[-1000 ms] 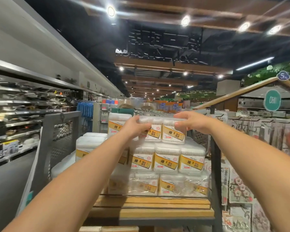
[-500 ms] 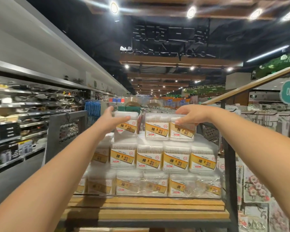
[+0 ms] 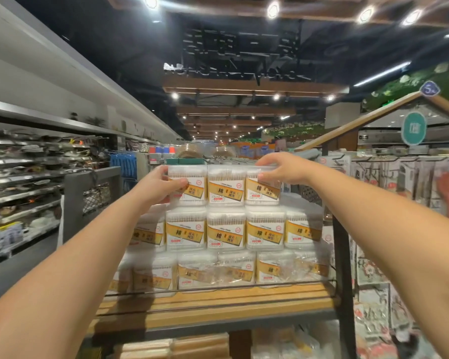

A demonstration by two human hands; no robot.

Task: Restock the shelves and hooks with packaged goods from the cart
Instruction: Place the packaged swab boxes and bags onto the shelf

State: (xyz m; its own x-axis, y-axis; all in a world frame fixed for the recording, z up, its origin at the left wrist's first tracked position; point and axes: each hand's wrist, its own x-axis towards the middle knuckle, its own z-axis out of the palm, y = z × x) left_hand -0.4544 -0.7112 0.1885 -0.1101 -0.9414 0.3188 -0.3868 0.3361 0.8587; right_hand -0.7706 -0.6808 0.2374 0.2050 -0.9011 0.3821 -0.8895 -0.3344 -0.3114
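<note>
Wooden slats form the shelf [image 3: 218, 304] at the middle of a shop aisle, under a dark ceiling with spot lamps. Clear plastic boxes of cotton swabs with gold labels are stacked on it in three rows. Three boxes are counted in the top row [image 3: 224, 185]; five can be made out in the middle row [image 3: 226, 229], the leftmost partly hidden by the left forearm; at least five blurred, film-wrapped boxes are seen in the bottom row [image 3: 218, 270], and an exact count cannot be given. All boxes are stood upright with labels turned toward the near side, and the top row's long axis is laid from left to right.

The leftmost top box is gripped by the left hand [image 3: 157, 186], thumb on its front and fingers curled round its left side. The rightmost top box is held by the right hand [image 3: 283, 168], fingers curled over its top edge and thumb on the front.

A thin wire rail [image 3: 218, 288] is run along the shelf front, before the bottom row. A dark metal post [image 3: 344, 268] is stood just right of the stack, with hanging packets [image 3: 412, 190] farther right. A mesh panel [image 3: 94, 195] and shelves of cookware [image 3: 24, 177] are seen on the left.
</note>
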